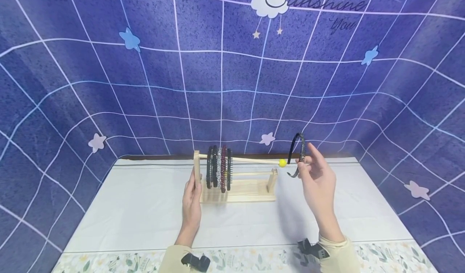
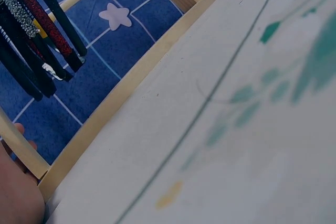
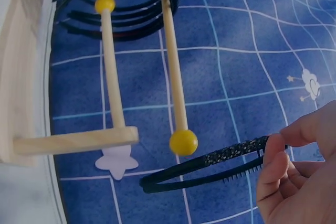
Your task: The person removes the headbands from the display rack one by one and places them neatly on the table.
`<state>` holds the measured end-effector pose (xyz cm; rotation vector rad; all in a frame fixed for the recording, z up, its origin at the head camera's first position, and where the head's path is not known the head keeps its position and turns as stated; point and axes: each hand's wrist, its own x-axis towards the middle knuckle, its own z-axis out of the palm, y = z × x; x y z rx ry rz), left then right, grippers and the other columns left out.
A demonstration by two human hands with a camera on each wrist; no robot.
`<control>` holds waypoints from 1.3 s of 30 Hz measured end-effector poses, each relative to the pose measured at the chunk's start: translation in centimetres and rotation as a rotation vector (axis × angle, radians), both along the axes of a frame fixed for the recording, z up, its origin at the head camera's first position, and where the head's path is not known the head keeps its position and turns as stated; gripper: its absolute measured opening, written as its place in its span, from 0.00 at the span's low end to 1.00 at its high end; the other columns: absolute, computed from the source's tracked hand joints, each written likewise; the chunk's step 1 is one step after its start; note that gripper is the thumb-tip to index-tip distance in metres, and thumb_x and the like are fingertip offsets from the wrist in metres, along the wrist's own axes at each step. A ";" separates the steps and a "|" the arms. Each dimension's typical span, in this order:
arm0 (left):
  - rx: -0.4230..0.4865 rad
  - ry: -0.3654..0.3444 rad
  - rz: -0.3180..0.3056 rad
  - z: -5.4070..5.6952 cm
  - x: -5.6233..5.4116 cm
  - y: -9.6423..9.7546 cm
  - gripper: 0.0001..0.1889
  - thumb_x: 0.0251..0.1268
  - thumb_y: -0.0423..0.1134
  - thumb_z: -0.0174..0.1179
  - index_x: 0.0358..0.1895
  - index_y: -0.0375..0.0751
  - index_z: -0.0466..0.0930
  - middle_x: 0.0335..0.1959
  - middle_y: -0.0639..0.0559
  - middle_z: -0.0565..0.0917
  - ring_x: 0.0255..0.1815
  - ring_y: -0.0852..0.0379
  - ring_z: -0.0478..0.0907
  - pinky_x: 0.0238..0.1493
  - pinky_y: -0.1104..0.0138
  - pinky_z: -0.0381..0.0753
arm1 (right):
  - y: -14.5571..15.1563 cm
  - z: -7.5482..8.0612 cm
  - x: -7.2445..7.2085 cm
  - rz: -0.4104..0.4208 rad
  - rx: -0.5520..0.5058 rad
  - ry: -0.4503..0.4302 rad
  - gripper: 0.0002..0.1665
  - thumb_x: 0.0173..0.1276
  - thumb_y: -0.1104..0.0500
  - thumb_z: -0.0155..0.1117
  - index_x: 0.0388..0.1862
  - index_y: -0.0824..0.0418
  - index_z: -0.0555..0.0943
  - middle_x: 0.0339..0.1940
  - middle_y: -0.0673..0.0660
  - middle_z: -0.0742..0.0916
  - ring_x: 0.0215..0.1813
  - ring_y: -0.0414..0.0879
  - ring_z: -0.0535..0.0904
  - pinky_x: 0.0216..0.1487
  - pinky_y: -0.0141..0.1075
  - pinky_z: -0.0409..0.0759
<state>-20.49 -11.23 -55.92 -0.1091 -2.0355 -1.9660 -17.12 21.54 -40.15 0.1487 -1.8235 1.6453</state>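
Note:
My right hand (image 1: 319, 182) pinches a black headband (image 3: 233, 153) with a glittery section and small comb teeth. It hangs in the air just right of the yellow ball (image 1: 283, 163) that tips the upper rod of a wooden rack (image 1: 250, 190). In the right wrist view the headband is apart from that ball. My left hand (image 1: 191, 202) grips the rack's left upright (image 1: 197, 168), with fingertips showing behind it in the left wrist view. Several headbands (image 1: 219, 170), black, silver and dark red, hang on the upper rod near this upright.
A lower rod (image 3: 113, 72) with its own yellow ball (image 3: 105, 3) points the opposite way, from the short right upright (image 1: 272, 181). The rack stands on a white cloth (image 1: 145, 208) with a floral front border. A blue gridded curtain (image 1: 203, 71) rises behind.

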 end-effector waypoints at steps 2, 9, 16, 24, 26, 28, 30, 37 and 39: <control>-0.002 0.002 -0.001 0.0 0.0 0.0 0.29 0.96 0.49 0.41 0.92 0.62 0.53 0.87 0.48 0.65 0.86 0.44 0.65 0.88 0.40 0.56 | 0.2 -0.2 0.0 -0.010 0.020 -0.003 0.34 0.73 0.82 0.64 0.77 0.76 0.76 0.39 0.44 0.86 0.42 0.32 0.87 0.44 0.21 0.86; 0.001 0.007 -0.009 -0.1 0.1 -0.1 0.29 0.96 0.50 0.41 0.92 0.65 0.53 0.87 0.50 0.65 0.86 0.47 0.65 0.88 0.42 0.57 | 1.1 -0.9 0.1 -0.054 0.097 -0.064 0.35 0.72 0.82 0.63 0.77 0.72 0.78 0.43 0.61 0.92 0.37 0.30 0.87 0.40 0.23 0.88; 0.008 0.006 -0.009 -0.2 0.0 -0.1 0.29 0.96 0.49 0.41 0.92 0.65 0.53 0.87 0.51 0.64 0.86 0.47 0.65 0.89 0.43 0.55 | 2.4 -2.0 0.1 -0.130 0.230 -0.140 0.33 0.73 0.79 0.65 0.75 0.65 0.82 0.48 0.69 0.93 0.24 0.31 0.84 0.19 0.25 0.73; 0.004 0.000 -0.003 0.0 0.1 0.0 0.29 0.96 0.50 0.41 0.92 0.64 0.53 0.87 0.51 0.65 0.86 0.48 0.66 0.89 0.44 0.56 | 3.7 -3.2 0.4 -0.184 0.303 -0.194 0.29 0.72 0.78 0.66 0.70 0.65 0.86 0.47 0.67 0.94 0.26 0.28 0.84 0.23 0.25 0.79; 0.002 0.000 0.000 -0.1 0.0 -0.1 0.29 0.96 0.50 0.41 0.92 0.64 0.54 0.87 0.51 0.65 0.86 0.48 0.66 0.89 0.44 0.57 | 4.0 -3.5 0.6 -0.190 0.319 -0.212 0.27 0.73 0.76 0.68 0.70 0.65 0.86 0.47 0.67 0.94 0.26 0.29 0.84 0.24 0.25 0.81; 0.000 0.002 0.001 -0.1 0.0 -0.1 0.29 0.96 0.50 0.41 0.92 0.64 0.54 0.87 0.51 0.65 0.86 0.47 0.66 0.89 0.44 0.57 | 4.3 -3.7 0.7 -0.195 0.333 -0.224 0.25 0.75 0.73 0.70 0.69 0.64 0.87 0.47 0.68 0.94 0.27 0.29 0.84 0.25 0.24 0.82; -0.001 0.005 -0.003 -0.1 0.0 -0.1 0.29 0.96 0.50 0.41 0.92 0.64 0.53 0.87 0.50 0.64 0.86 0.46 0.66 0.89 0.43 0.57 | 4.6 -3.9 0.9 -0.206 0.354 -0.232 0.21 0.76 0.68 0.73 0.67 0.64 0.88 0.48 0.67 0.94 0.28 0.29 0.84 0.26 0.24 0.82; 0.001 0.013 -0.019 -0.1 0.1 -0.1 0.29 0.96 0.49 0.40 0.92 0.65 0.52 0.88 0.50 0.62 0.87 0.46 0.64 0.89 0.44 0.55 | 5.3 -4.5 1.3 -0.251 0.407 -0.245 0.12 0.76 0.59 0.79 0.54 0.62 0.93 0.49 0.63 0.95 0.31 0.28 0.82 0.31 0.21 0.78; 0.002 0.013 -0.019 0.0 0.1 -0.1 0.29 0.96 0.49 0.40 0.92 0.65 0.52 0.88 0.50 0.62 0.87 0.46 0.64 0.89 0.44 0.56 | 5.5 -4.6 1.5 -0.261 0.417 -0.256 0.10 0.74 0.58 0.81 0.49 0.61 0.93 0.48 0.61 0.95 0.33 0.29 0.81 0.33 0.20 0.77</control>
